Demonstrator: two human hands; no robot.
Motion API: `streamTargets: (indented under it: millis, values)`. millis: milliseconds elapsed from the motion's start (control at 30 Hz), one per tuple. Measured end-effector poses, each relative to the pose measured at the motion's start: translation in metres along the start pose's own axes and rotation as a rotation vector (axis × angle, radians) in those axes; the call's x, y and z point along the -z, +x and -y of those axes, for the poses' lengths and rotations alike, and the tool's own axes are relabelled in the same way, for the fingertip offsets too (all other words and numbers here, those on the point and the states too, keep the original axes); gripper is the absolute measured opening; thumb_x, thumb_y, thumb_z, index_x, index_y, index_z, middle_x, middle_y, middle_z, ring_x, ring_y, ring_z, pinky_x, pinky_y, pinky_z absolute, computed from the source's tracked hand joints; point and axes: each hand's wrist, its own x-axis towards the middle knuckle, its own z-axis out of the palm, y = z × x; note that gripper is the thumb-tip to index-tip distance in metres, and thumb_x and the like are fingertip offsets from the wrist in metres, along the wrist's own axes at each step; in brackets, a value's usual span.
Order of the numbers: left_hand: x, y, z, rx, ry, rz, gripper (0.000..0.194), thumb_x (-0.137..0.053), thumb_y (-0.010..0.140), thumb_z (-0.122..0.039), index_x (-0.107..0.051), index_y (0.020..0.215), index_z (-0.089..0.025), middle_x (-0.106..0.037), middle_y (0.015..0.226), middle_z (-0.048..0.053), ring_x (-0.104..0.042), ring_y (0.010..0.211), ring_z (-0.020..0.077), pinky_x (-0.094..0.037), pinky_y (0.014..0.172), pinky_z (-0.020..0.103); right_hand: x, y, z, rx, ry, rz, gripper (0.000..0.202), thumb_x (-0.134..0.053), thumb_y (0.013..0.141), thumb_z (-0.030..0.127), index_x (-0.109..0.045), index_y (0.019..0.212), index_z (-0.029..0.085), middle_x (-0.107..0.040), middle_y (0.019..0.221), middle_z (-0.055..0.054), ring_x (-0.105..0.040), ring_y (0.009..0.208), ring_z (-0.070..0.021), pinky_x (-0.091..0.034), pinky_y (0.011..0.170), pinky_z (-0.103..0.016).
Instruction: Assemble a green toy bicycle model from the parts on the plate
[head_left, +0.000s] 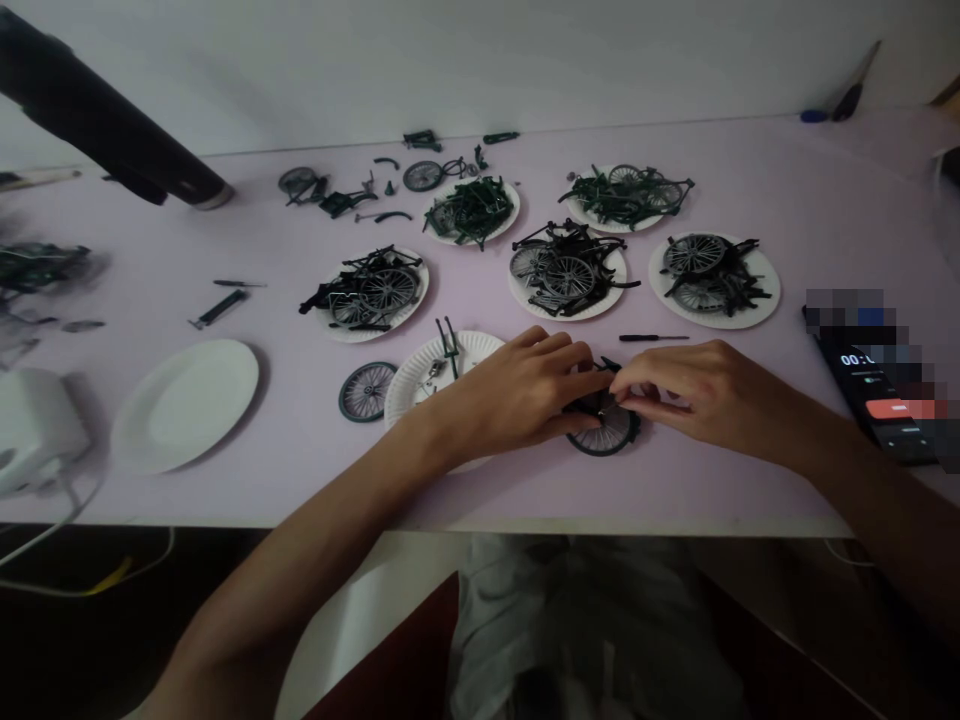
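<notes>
Just right of a paper plate (409,372), both my hands meet over a small model bicycle wheel (600,440), with dark parts at its upper and right edges. My left hand (536,385) grips the wheel, its thumb near the hub and its fingers across the top. The fingertips of my right hand (686,390) are pinched together at the wheel's upper right; what lies between them is too small to tell. On the plate, partly behind my left forearm, rest a green fork (449,348) and small metal bits. Another spoked wheel (367,391) lies against the plate's left side.
Paper plates heaped with bicycle parts stand behind, including a right one (769,290). A black screwdriver (652,338) lies beyond my hands. At right is a phone (862,390); at left, a white plate (187,405), a charger (41,430) and a dark upright cylinder (105,105).
</notes>
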Motion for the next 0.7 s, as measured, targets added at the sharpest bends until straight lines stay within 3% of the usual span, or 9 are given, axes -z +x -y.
streamTargets:
  millis: [700]
  values:
    - [-0.0076, 0.0010, 0.0016, -0.014, 0.041, -0.067, 0.033, -0.042, 0.105, -0.035, -0.063, 0.124, -0.018, -0.064, 0.106, 0.010, -0.059, 0.096, 0.0203, -0.044, 0.088, 0.034, -0.0050, 0.0018, 0.0061, -0.057, 0.076, -0.004, 0.006, -0.058, 0.096, 0.020, -0.064, 0.096, 0.018, -0.073, 0.088, -0.001, -0.065, 0.073, -0.0127, -0.044, 0.068, -0.025]
